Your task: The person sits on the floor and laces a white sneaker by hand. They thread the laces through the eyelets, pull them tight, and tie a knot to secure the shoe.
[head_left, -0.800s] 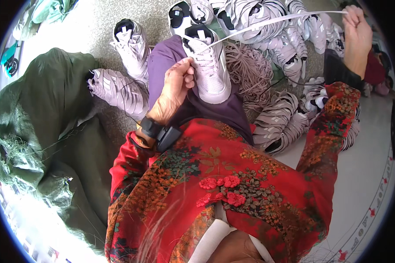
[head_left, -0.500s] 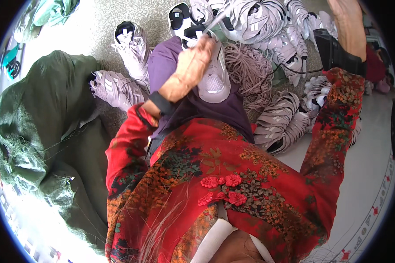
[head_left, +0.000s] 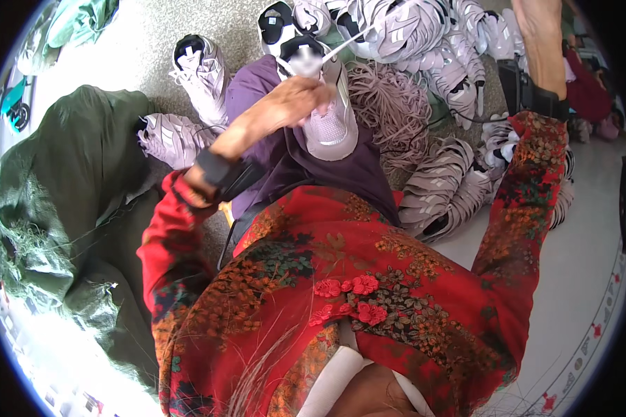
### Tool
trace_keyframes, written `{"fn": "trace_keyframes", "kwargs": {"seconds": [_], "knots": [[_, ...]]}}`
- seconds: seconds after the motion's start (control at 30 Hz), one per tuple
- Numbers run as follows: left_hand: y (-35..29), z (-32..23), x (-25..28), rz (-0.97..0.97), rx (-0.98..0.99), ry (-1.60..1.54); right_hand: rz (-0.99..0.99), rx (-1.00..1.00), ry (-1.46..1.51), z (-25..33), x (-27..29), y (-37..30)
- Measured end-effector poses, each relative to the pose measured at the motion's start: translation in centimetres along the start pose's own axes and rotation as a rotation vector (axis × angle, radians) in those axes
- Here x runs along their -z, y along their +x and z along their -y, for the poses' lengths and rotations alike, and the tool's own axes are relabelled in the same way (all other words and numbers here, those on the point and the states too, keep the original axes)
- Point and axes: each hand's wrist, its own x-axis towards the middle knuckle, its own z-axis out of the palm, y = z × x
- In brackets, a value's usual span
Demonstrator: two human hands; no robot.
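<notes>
A pale lilac sneaker (head_left: pixel 332 142) rests on my purple-trousered lap, its toe toward me. Across its lacing area lies my left hand (head_left: pixel 295 101), slightly blurred, with fingers curled and closed; what they pinch is hidden. From the shoe's opening a pale shoelace (head_left: pixel 351 40) runs taut up to the right and leaves the view at the top. My right hand (head_left: pixel 537 17) is raised at the upper right, its fingers cut off by the top edge, so its hold cannot be seen.
Beside the shoe lies a heap of loose lilac laces (head_left: pixel 389 104). Several strappy lilac shoes (head_left: pixel 435 184) are piled to the right and far side. More sneakers (head_left: pixel 205 80) lie left of my knee. A large dark green sack (head_left: pixel 76 160) fills the left.
My left hand has moved down from the shoe's opening toward its toe, and its wrist has swung left. The right arm has shifted slightly left and up.
</notes>
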Motion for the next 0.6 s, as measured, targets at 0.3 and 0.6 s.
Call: {"fn": "trace_keyframes", "kwargs": {"seconds": [0.3, 0.6], "knots": [[-13.4, 3.1, 7.5, -0.474, -0.163, 0.518, 0.165, -0.395, -0.460, -15.1, 6.5, -7.2], [-19.2, 5.9, 9.8, -0.822, 0.016, 0.747, 0.570, -0.143, -0.485, -14.1, -9.0, -16.2]]}}
